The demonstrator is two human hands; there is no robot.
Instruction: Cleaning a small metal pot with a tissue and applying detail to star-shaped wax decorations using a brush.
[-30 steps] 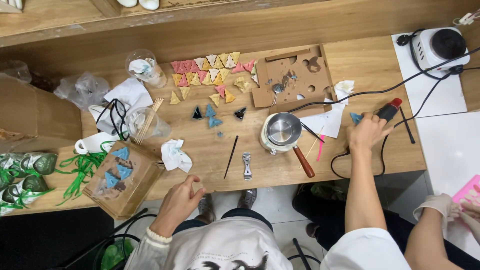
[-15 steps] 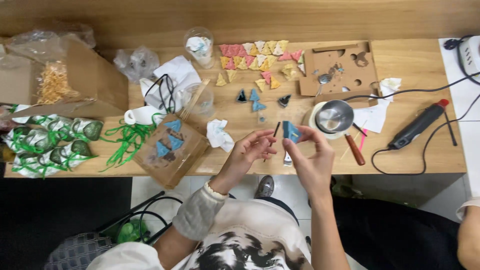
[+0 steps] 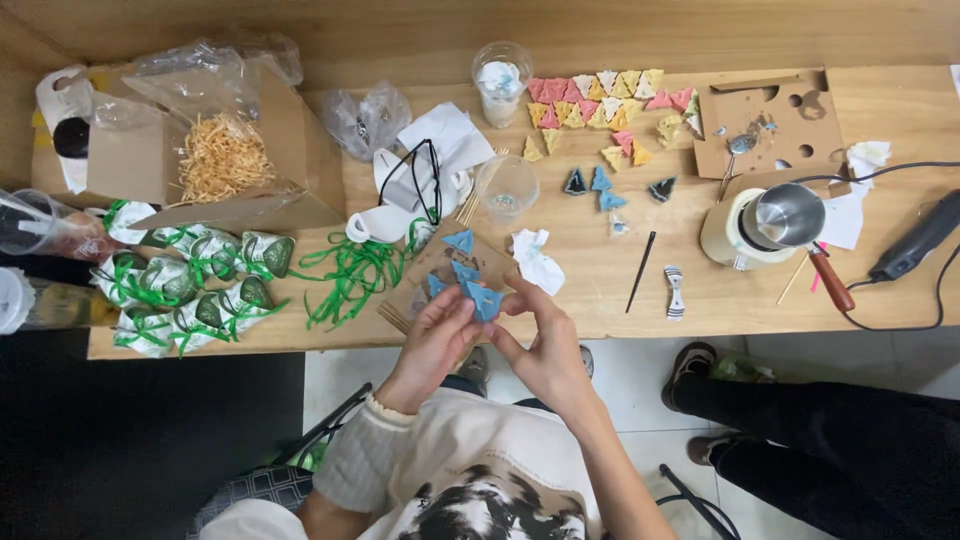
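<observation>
Both hands meet at the near table edge: left hand point(image 3: 437, 335) & right hand point(image 3: 540, 345) pinch one small blue triangle piece point(image 3: 486, 300) btwn fingertips, fingers curled, not fully closed. Looks like the inspect/handling step; any next move needs a light, steady grip. Just behind, cardboard tray point(image 3: 440, 270) w/ more blue triangles; farther back, pink & yellow triangles point(image 3: 600, 100).

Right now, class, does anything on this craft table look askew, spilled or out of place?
Yes. A brown box at the table's left lies tipped, straw-coloured shreds showing at its open mouth. Green ribbon sprawls loose. Both hands, left hand and right hand, pinch a blue triangular piece.
</observation>
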